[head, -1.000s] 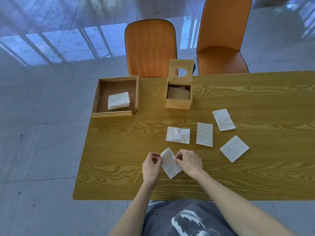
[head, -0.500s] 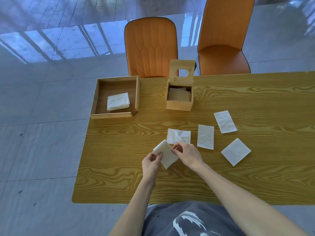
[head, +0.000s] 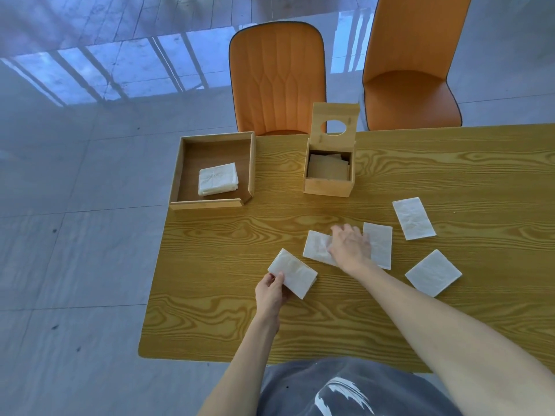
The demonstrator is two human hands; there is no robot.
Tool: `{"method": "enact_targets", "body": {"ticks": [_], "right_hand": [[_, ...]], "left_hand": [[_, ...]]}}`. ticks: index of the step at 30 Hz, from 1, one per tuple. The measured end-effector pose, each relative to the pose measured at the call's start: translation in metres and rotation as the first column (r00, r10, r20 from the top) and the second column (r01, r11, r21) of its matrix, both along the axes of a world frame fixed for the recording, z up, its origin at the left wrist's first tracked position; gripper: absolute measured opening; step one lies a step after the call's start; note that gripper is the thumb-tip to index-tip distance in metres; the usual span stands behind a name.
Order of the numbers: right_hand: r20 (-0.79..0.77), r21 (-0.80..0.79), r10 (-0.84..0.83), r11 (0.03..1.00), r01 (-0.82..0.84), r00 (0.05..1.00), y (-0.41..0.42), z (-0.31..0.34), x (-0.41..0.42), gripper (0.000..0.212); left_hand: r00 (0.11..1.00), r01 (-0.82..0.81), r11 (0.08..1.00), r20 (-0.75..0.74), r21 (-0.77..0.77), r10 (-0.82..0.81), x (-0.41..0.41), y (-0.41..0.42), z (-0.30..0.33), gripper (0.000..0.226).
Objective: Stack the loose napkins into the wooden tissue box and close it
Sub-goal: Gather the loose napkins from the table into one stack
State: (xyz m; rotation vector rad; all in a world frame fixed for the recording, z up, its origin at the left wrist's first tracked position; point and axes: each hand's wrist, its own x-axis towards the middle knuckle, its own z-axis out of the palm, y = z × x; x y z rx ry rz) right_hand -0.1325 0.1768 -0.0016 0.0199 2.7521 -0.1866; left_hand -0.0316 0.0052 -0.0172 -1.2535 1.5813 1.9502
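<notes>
The wooden tissue box [head: 327, 184] stands open at the table's far middle, its holed lid [head: 335, 123] upright and napkins lying inside. My left hand [head: 271, 291] holds a folded white napkin [head: 292, 273] just above the table. My right hand [head: 350, 244] lies flat, fingers apart, on a second napkin [head: 316, 247], partly covering it. To its right lie three more loose napkins: one beside the hand [head: 380, 244], one further back [head: 413, 218], one nearer me [head: 433, 273].
A shallow wooden tray [head: 184, 172] at the table's back left corner holds a stack of napkins [head: 217, 178]. Two orange chairs [head: 277, 76] stand behind the far edge. The wooden table [head: 450, 181] ends just left of my left hand.
Both hands lifted the folded napkin off the table. My right hand then let go and moved forward onto the second napkin, while my left hand kept the first and shifted left.
</notes>
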Motion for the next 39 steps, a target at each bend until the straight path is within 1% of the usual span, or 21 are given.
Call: {"method": "enact_targets", "body": {"ticks": [2, 4, 7, 9, 10, 12, 14, 16, 17, 18, 21, 23, 25, 27, 29, 31, 33, 37, 39], "right_hand": [[0.036, 0.02, -0.032, 0.999, 0.031, 0.999, 0.002, -0.001, 0.0, 0.04], [0.045, -0.012, -0.061, 0.998, 0.062, 0.997, 0.004, -0.001, 0.001, 0.034], [0.044, -0.121, -0.095, 0.988, 0.099, 0.995, 0.009, 0.0, 0.003, 0.023], [0.085, -0.219, -0.147, 0.962, 0.163, 0.985, 0.015, 0.001, 0.004, 0.022], [0.113, -0.287, -0.188, 0.934, 0.213, 0.976, 0.018, 0.001, 0.003, 0.025], [0.175, -0.457, -0.271, 0.829, 0.322, 0.946, 0.023, 0.004, 0.003, 0.03], [0.261, -0.62, -0.327, 0.664, 0.417, 0.908, 0.026, 0.009, 0.006, 0.024], [0.393, -0.719, -0.299, 0.489, 0.493, 0.87, 0.023, 0.013, 0.013, 0.014], [0.451, -0.736, -0.251, 0.437, 0.516, 0.856, 0.019, 0.014, 0.017, 0.014], [0.493, -0.739, -0.202, 0.416, 0.53, 0.846, 0.014, 0.013, 0.021, 0.018], [0.548, -0.727, -0.11, 0.427, 0.538, 0.829, -0.004, 0.006, 0.03, 0.024], [0.521, -0.736, -0.076, 0.464, 0.493, 0.85, -0.013, -0.001, 0.035, 0.023], [0.458, -0.724, -0.086, 0.541, 0.428, 0.885, -0.019, -0.008, 0.037, 0.023], [0.388, -0.68, -0.13, 0.627, 0.379, 0.912, -0.022, -0.011, 0.037, 0.025], [0.335, -0.635, -0.142, 0.696, 0.335, 0.931, -0.022, -0.012, 0.037, 0.024], [0.298, -0.599, -0.131, 0.746, 0.292, 0.946, -0.019, -0.013, 0.039, 0.022], [0.275, -0.575, -0.142, 0.768, 0.281, 0.951, -0.015, -0.013, 0.04, 0.021], [0.258, -0.539, -0.189, 0.786, 0.303, 0.948, -0.005, -0.013, 0.043, 0.023], [0.251, -0.516, -0.199, 0.8, 0.305, 0.947, -0.002, -0.011, 0.046, 0.026]], "left_hand": [[1.0, -0.014, 1.0, 0.0, 0.017, 0.014, 0.0, 0.0, 0.001, 0.015], [1.0, -0.027, 0.999, 0.0, 0.025, 0.027, -0.001, 0.001, 0.001, 0.015], [0.999, -0.051, 0.998, -0.013, 0.03, 0.052, -0.002, 0.002, 0.0, 0.016], [0.998, -0.062, 0.998, -0.028, 0.033, 0.063, -0.003, 0.004, 0.001, 0.02], [0.997, -0.067, 0.997, -0.031, 0.039, 0.068, -0.003, 0.004, 0.001, 0.02], [0.997, -0.068, 0.996, -0.031, 0.058, 0.07, -0.004, 0.003, 0.001, 0.02], [0.998, -0.06, 0.994, -0.03, 0.087, 0.063, -0.006, 0.003, 0.003, 0.021], [0.999, -0.043, 0.992, -0.022, 0.122, 0.046, -0.007, 0.002, 0.004, 0.029], [0.999, -0.033, 0.99, -0.022, 0.138, 0.036, -0.008, 0.002, 0.004, 0.032], [0.999, -0.031, 0.988, -0.024, 0.153, 0.035, -0.008, 0.002, 0.005, 0.035], [0.999, -0.032, 0.983, -0.026, 0.182, 0.037, -0.01, -0.001, 0.006, 0.041], [0.999, -0.039, 0.982, -0.026, 0.184, 0.045, -0.01, -0.003, 0.006, 0.046], [0.998, -0.059, 0.979, -0.021, 0.194, 0.064, -0.01, -0.003, 0.007, 0.053], [0.997, -0.062, 0.976, -0.025, 0.208, 0.069, -0.009, -0.002, 0.006, 0.056], [0.999, -0.036, 0.979, -0.029, 0.2, 0.043, -0.008, 0.0, 0.007, 0.05], [0.999, -0.015, 0.981, -0.048, 0.192, 0.024, -0.008, 0.003, 0.004, 0.038], [0.998, 0.007, 0.983, -0.06, 0.183, 0.004, -0.008, 0.007, 0.004, 0.031], [0.997, 0.028, 0.979, -0.072, 0.202, -0.014, -0.01, 0.015, 0.005, 0.028], [0.997, 0.041, 0.981, -0.077, 0.188, -0.027, -0.011, 0.019, 0.004, 0.026]]}}
